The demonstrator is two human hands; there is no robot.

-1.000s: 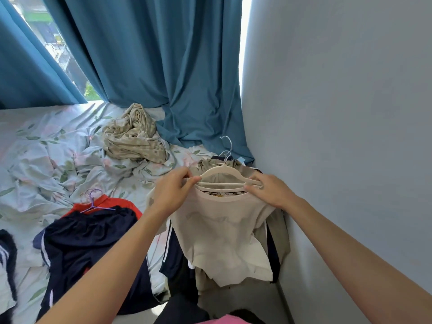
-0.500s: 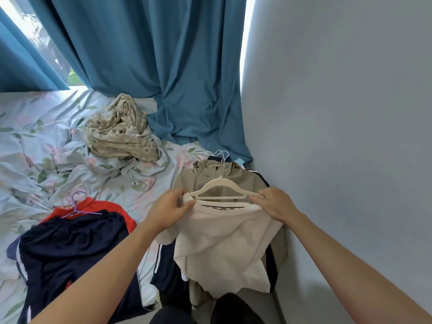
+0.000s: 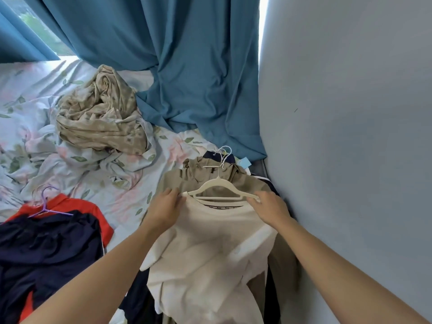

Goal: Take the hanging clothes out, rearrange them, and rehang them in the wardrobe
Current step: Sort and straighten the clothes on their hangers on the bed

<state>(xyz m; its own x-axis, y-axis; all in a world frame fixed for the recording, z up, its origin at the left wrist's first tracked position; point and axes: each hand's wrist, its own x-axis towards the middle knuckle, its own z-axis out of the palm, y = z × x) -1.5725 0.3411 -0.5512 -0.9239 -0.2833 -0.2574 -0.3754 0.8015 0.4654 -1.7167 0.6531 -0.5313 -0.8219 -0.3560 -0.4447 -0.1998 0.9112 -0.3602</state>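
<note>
Cream shirt on white hanger: held lower than a second ago, now hanging in front of the clothes pile at the bed's right end, against the wall.
Left hand: fingers curled, pinching the shirt's left shoulder at the hanger tip; grip unchanged.
Right hand: fingers curled over the right shoulder and hanger arm; grip unchanged.
Pile under shirt: khaki garment on top, dark clothes beneath, spare hanger hooks showing behind.
Bed, left: dark garment over red one, purple hanger on top.
Bed, middle: crumpled beige cloth.
Edges: wall just right of the shirt; blue curtain behind; open sheet between the two piles.
</note>
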